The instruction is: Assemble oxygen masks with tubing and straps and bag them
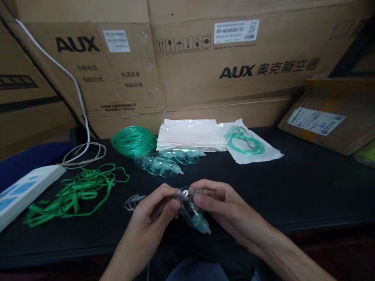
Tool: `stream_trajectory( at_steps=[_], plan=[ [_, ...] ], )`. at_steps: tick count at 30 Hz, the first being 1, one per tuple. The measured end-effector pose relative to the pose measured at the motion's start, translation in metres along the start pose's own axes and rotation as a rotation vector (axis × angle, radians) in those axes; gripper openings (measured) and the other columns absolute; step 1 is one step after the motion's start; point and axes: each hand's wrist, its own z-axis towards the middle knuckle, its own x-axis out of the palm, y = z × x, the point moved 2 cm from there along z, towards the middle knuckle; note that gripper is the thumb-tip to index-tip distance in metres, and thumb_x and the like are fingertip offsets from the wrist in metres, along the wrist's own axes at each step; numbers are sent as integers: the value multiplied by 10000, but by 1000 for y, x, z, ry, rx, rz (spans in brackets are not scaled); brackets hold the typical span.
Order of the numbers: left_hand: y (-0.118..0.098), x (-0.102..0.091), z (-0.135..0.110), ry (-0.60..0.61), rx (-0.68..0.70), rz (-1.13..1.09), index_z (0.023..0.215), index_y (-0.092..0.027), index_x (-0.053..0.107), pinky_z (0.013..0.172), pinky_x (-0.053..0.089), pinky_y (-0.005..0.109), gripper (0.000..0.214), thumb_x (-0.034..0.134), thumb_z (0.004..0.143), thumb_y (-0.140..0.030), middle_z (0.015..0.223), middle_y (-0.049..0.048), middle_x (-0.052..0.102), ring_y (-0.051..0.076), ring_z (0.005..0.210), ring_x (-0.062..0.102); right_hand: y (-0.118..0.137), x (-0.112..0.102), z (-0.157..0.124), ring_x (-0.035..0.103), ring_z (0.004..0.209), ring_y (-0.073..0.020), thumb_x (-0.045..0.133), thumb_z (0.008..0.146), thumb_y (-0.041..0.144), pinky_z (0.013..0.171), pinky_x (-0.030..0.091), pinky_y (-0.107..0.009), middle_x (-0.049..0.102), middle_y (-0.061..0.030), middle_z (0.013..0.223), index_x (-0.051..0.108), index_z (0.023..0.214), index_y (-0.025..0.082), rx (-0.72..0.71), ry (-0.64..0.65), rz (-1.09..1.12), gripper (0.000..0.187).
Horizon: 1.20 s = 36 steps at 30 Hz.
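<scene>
A clear green-tinted oxygen mask (190,212) is held between my two hands near the table's front edge, its connector tip pointing down and right. My left hand (156,208) pinches its left rim between thumb and fingers. At the mask's upper end, by my left fingertips, shows a small shiny metal nose strip (183,194). My right hand (224,203) grips the opposite rim, thumb on top and fingers curled behind. Just left of my left hand lies a small pile of thin metal strips (133,202). More masks (158,164) lie nested in rows beyond my hands.
Green elastic straps (77,193) lie tangled at the left, near a white power strip (27,187) and its cable. Behind are coiled green tubing (133,141), stacked white pouches (189,132) and a pouch with tubing on it (247,144). Cardboard boxes (190,93) wall the back.
</scene>
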Motion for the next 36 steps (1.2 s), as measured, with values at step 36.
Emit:
stream_trajectory(
  at_steps=[36],
  plan=[
    [10,-2,8,-17,-188,-188,887,-207,764,714,521,195,122,807,799,-279,908,22,700,149,823,650,5,5,-1,495,773,-165,818,786,474,703,350,-305,600,-11,768,819,785,168,-33,-83,-267,305]
  ],
)
